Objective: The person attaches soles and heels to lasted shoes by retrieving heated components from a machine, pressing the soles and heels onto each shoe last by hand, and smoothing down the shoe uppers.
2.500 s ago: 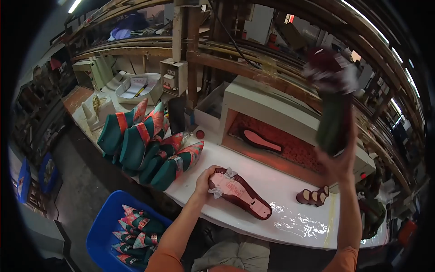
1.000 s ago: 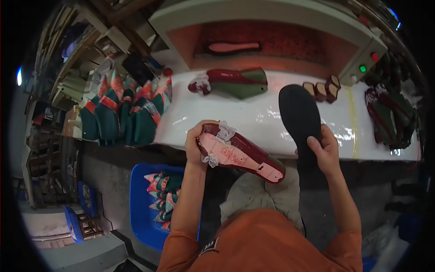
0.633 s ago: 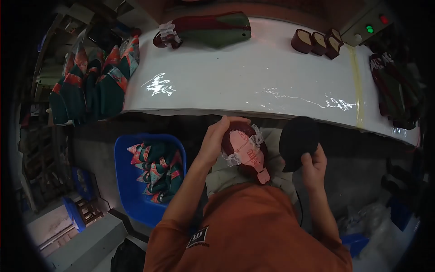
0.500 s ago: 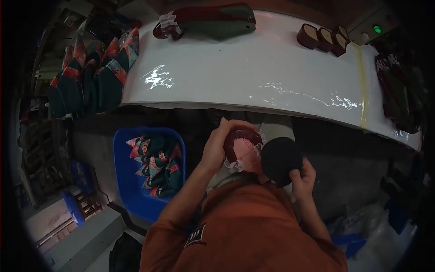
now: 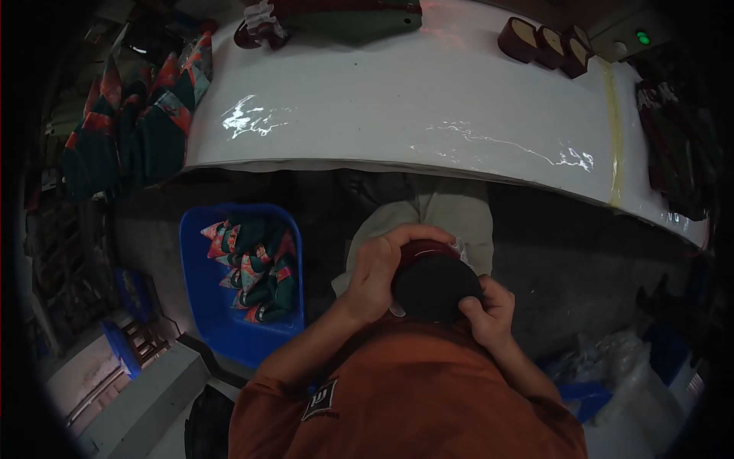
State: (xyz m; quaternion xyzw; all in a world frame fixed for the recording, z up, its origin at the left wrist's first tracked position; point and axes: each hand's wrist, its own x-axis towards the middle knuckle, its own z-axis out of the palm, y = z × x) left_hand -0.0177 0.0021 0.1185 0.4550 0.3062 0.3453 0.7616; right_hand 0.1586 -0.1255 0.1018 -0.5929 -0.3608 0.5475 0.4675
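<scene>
Over my lap, my left hand (image 5: 376,274) curls round the upper left side of a glossy dark red rounded piece (image 5: 419,248) with white lace trim. A matt black round disc (image 5: 434,289) lies across the front of that piece and hides most of it. My right hand (image 5: 489,310) grips the disc's right edge, its thumb on the face and its fingers behind. Whether the disc is pressed against the red piece or just in front of it, I cannot tell.
A white glossy table (image 5: 367,107) spans the front, bearing a dark red and green lace-trimmed item (image 5: 344,21) and several dark red blocks (image 5: 552,46). Green floral pointed pieces (image 5: 164,122) hang at its left. A blue bin (image 5: 195,291) holds similar ones.
My right hand has brought the black disc leftward over the dark red piece, covering its pink inside. The left hand still holds the piece. The view has shifted slightly.
</scene>
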